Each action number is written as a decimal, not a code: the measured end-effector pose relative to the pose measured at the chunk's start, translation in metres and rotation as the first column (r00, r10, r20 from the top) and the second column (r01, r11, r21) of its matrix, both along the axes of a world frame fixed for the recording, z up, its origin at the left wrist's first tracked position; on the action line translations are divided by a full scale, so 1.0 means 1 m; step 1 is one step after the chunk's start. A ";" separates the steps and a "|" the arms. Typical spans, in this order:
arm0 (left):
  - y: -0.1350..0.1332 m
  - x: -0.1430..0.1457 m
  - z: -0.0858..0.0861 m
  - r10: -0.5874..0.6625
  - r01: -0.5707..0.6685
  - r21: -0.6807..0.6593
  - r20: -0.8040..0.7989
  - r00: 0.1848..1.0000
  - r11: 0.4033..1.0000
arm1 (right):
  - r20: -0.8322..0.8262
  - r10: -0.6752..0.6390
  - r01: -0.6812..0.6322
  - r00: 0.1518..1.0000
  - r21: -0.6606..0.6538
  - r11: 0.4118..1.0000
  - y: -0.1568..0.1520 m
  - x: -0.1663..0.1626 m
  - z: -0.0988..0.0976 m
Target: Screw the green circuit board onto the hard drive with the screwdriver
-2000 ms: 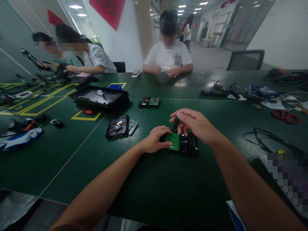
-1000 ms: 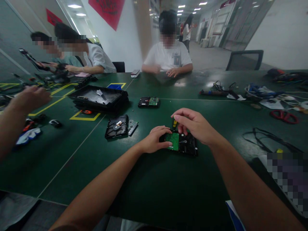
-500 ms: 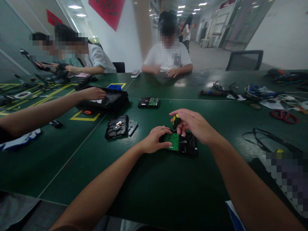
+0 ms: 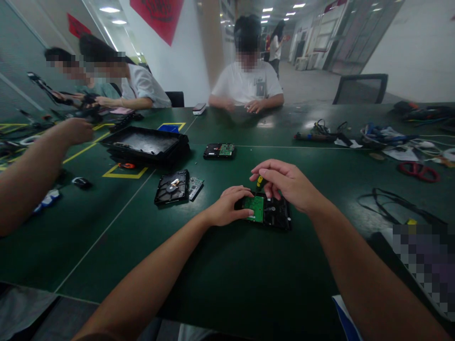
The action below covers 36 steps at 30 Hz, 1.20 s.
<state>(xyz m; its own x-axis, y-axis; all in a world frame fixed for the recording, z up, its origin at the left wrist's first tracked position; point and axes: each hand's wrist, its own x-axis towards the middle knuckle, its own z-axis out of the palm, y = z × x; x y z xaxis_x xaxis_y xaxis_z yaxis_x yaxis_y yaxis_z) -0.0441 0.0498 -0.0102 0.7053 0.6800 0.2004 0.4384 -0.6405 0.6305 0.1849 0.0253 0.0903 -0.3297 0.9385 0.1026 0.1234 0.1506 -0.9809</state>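
A black hard drive [image 4: 279,215] with a green circuit board [image 4: 256,208] lies on the table in front of me. My left hand [image 4: 228,207] grips its left end, thumb on the near side of the board and fingers along the far side. My right hand [image 4: 289,182] has its fingers closed round a small yellow-and-black screwdriver [image 4: 260,182], held upright over the drive's far edge; its tip is hidden. To the left sits another hard drive [image 4: 172,188] with a detached circuit board [image 4: 195,188] beside it. A third hard drive [image 4: 219,151] lies farther back.
A black plastic tray [image 4: 145,142] stands back left, a computer mouse [image 4: 81,183] nearer. Another person's arm [image 4: 39,166] reaches in from the left. Red-handled scissors [image 4: 418,171], cables [image 4: 391,203] and tools lie at right. A person [image 4: 247,87] sits opposite.
The other person's arm at left has drawn back from the black tray, leftward. My hands stay in place on the drive; the screwdriver's handle and my right fingers have shifted slightly.
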 end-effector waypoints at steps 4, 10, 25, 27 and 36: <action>0.000 0.000 0.000 -0.006 0.006 -0.002 -0.001 1.000 1.000 | -0.050 0.008 -0.011 0.999 -0.055 0.998 0.001 -0.001 -0.001; 0.000 0.000 -0.002 0.000 0.000 0.003 0.006 1.000 1.000 | 0.064 -0.030 0.026 0.997 0.051 0.998 0.000 0.001 0.001; 0.002 0.000 -0.002 0.001 -0.001 -0.011 0.000 1.000 1.000 | -0.063 0.007 -0.010 0.998 -0.044 0.999 0.001 -0.002 -0.001; 0.002 0.000 -0.002 0.001 -0.001 -0.018 -0.005 1.000 1.000 | -0.079 -0.012 0.008 0.997 -0.063 0.998 0.001 -0.002 0.000; 0.000 0.000 0.001 0.000 0.000 -0.013 -0.007 1.000 1.000 | 0.070 -0.113 0.104 0.991 0.118 0.988 0.000 0.002 0.000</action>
